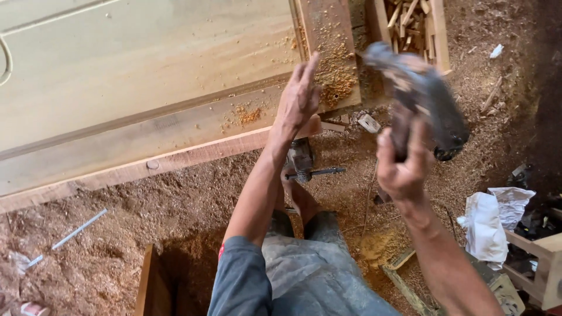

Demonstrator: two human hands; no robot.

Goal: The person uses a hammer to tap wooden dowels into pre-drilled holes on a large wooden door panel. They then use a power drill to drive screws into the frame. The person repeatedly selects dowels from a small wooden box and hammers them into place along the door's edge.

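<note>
My left hand (pixel 299 96) is flat and open, its fingers stretched over the lower right corner of a pale wooden door panel (pixel 146 76), where orange sawdust (pixel 333 76) lies. My right hand (pixel 403 167) is raised to the right of the panel, closed around the handle of a dark, worn power tool (pixel 424 96), which is blurred in the air. Below my left wrist a power drill (pixel 302 161) with a bit lies on the sawdust floor, beside my foot.
Sawdust covers the floor (pixel 146 222). A wooden box of offcuts (pixel 413 26) stands at the top. Crumpled white plastic (pixel 492 219) and a wooden frame (pixel 541 257) sit at the right. A white tube (pixel 78 229) lies on the left.
</note>
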